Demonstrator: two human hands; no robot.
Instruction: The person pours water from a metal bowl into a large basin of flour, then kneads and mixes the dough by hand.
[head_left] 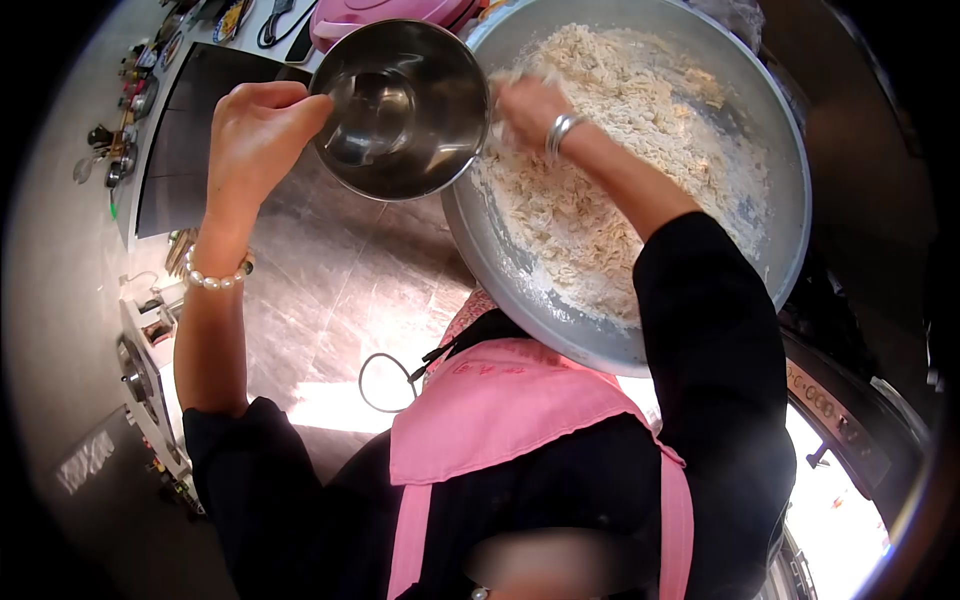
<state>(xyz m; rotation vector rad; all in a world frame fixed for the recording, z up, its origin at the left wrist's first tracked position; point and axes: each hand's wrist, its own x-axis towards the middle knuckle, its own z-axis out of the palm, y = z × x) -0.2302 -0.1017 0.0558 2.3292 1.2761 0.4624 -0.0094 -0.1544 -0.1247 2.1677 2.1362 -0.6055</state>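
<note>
My left hand (262,135) grips the left rim of a shiny metal bowl (440,150), thumb and fingers closed on its edge. The bowl is held up, its inside facing me. Reflections hide whether any liquid lies in it. Overlapping the bowl's right side is a wide grey metal basin (478,255), holding a shaggy mix of flour and dough crumbs (600,235). Within the basin's left part, close to the bowl, my right hand (528,108) is in the floury mix. Motion blur and flour obscure its fingers, so their grip is unclear.
A pink rounded case (345,20) sits on a counter behind the bowl. Left of it is a dark panel (190,130). A thin dark cord (365,385) loops beside my pink apron (520,410). Tiled floor (330,250) shows below the bowl.
</note>
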